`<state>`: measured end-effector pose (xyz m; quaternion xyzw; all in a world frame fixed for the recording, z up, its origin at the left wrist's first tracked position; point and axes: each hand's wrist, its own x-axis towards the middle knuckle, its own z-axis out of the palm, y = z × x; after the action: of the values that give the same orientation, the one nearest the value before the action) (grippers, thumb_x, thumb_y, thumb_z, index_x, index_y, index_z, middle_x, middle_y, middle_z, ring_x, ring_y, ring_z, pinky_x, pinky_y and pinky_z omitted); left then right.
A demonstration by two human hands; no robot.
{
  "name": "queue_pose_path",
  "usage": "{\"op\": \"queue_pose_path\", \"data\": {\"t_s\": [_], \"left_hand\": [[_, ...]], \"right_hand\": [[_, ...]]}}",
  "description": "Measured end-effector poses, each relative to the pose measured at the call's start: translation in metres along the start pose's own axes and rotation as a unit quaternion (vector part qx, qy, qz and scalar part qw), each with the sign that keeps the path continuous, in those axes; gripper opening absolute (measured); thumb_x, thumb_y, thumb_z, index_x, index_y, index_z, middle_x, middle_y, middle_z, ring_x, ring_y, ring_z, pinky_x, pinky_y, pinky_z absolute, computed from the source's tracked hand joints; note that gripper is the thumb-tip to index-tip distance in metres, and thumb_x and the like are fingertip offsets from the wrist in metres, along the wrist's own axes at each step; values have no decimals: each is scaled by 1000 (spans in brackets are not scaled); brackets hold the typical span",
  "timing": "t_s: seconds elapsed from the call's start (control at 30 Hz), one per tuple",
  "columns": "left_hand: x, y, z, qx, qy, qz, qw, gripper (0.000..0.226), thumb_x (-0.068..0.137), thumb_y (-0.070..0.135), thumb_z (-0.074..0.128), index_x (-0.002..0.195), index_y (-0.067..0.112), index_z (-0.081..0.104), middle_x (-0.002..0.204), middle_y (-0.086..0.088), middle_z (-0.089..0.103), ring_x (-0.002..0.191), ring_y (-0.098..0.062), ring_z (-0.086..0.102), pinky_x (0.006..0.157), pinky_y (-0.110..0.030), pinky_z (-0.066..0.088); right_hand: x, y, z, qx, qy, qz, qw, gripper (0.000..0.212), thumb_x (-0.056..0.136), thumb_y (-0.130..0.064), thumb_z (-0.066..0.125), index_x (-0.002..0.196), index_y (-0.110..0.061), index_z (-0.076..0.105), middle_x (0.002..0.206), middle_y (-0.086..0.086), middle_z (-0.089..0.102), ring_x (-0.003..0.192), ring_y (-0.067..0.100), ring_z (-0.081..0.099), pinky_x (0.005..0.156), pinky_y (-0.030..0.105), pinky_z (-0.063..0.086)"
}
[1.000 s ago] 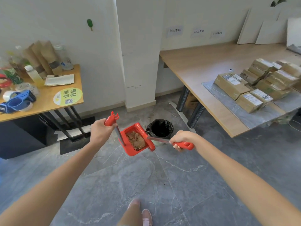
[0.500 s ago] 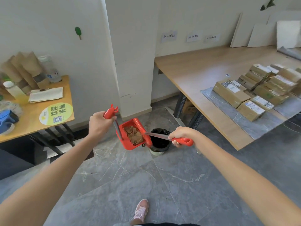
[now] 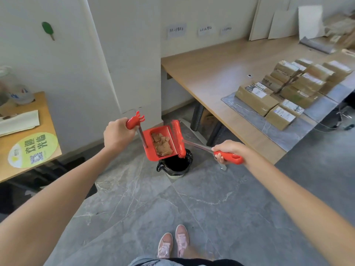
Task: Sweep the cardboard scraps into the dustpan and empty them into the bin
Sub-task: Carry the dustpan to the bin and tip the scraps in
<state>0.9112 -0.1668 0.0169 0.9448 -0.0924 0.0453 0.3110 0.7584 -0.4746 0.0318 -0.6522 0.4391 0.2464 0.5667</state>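
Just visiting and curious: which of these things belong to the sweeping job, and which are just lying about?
In the job: dustpan, cardboard scraps, brush, bin, left hand, right hand.
Lying about: parcels, long table, green sticker, plastic bottle, folded paper.

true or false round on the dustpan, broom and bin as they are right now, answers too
1. The left hand grips the handle of the dustpan. True.
2. The cardboard scraps are already in the bin. False: they lie in the dustpan.
3. The broom has its bristles along the dustpan's edge. True.
4. The bin stands on the table. False: it stands on the floor.
5. The right hand holds nothing. False: it grips the broom's red handle.
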Motion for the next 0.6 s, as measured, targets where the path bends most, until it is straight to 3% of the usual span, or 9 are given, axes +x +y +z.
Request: {"op": "queue_pose_path", "data": {"t_s": [0.13,0.27,0.43,0.6], "left_hand": [[6,5,23,22,-19,24,999,34,85,36,64,68,8,55,60,-11,57,62,-38,54,60,-36,45],[14,9,44,70,-34,72,994,28,85,27,63,66,9,52,61,-14,60,60,-38,53,57,-35,41],[20,10,70,115,-44,106,987,19,83,20,65,73,6,59,62,-17,62,62,-42,59,56,-32,32],[14,3,97,138,-50,210,967,33,80,31,67,63,9,50,45,-8,54,40,-36,54,45,-24,28]], "right_hand": [[16,2,-24,-24,35,21,999,16,95,-17,51,85,-4,50,59,8,52,34,10,46,42,19,40],[32,8,-32,18,61,16,998,15,96,-9,49,82,-3,48,64,12,50,27,10,43,32,16,38],[57,25,-20,5,98,-6,995,4,89,-3,46,86,-5,46,58,11,47,33,14,41,35,17,36],[84,40,4,-5,108,-17,994,13,89,-1,43,80,-10,45,51,9,41,41,18,38,38,19,32]]}}
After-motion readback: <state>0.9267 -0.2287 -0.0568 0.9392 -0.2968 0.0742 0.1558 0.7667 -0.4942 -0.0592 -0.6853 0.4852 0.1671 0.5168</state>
